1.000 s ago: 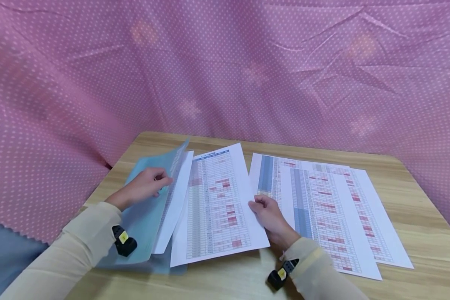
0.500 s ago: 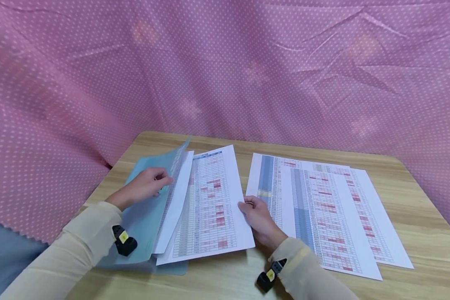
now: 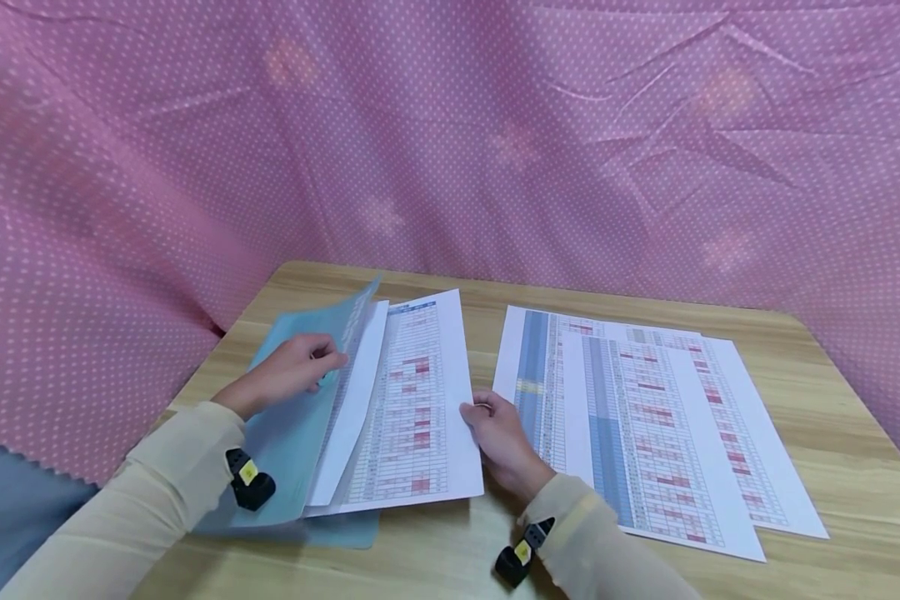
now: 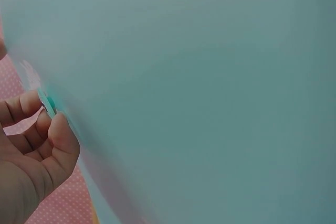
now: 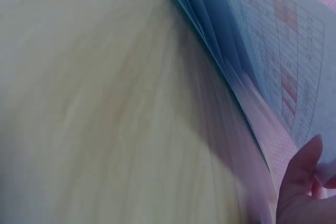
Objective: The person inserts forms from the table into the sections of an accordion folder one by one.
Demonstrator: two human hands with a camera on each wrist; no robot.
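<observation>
Folder: one light blue folder [image 3: 292,433] at the table's [image 3: 832,417] left side, its cover lifted.
Sheets at folder: two, a white sheet [image 3: 356,400] under the cover and a printed sheet [image 3: 416,408] partly tucked in.
Loose sheets: three overlapping printed sheets [image 3: 645,425] lying well to the right.
Left hand: left hand [image 3: 288,371] pinches the raised cover's edge, fingers curled.
Right hand: right hand [image 3: 498,437] pinches the printed sheet's right edge, forearm angled in from below.
</observation>
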